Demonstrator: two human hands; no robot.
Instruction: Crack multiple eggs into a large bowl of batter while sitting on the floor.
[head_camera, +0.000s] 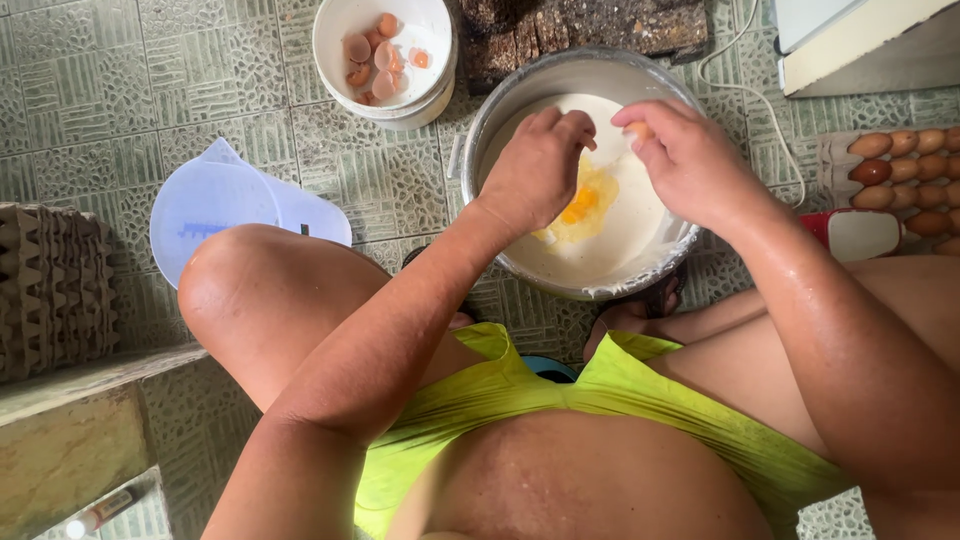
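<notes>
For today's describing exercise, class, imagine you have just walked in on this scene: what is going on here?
A person sits over a metal pot on a tiled floor, both hands above it. The left hand and right hand hold an egg shell between them, and yolk lies on the pale batter inside the pot. A white bucket of broken shells stands beyond, a tray of brown eggs sits to the right, and a plastic jug lies by the left knee.

Both hands (535, 170) (690, 160) close together, fingers curled.
</notes>
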